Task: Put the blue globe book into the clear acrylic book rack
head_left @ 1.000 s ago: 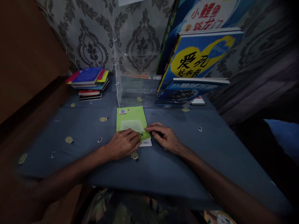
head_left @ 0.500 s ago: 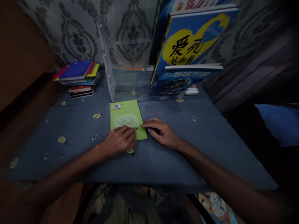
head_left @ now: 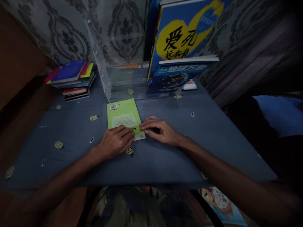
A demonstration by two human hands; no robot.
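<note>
A thin green book (head_left: pixel 124 108) lies on the cloth-covered table with its barcode side up. Its cover is slightly raised along the near edge, and a strip of pale page shows at the near right corner. My left hand (head_left: pixel 116 141) rests over the near edge with bent fingers closed on the cover; its thumb is mostly hidden. At the right edge, my right hand (head_left: pixel 163 130) has fingers on the cover and thumb by the corner, pinching the book there.
Behind the green book stands a clear acrylic rack (head_left: pixel 107 90) holding large upright picture books (head_left: pixel 175 44) on its right side. A stack of books (head_left: pixel 73 77) sits at the back left. The patterned tablecloth (head_left: pixel 189 151) reaches the near edge. Below right lies a colourful printed item (head_left: pixel 222 203).
The book's cover has lifted at the near edge, so a pale page now shows at its corner. My right fingers have moved further onto the cover. The whole view has shifted a little.
</note>
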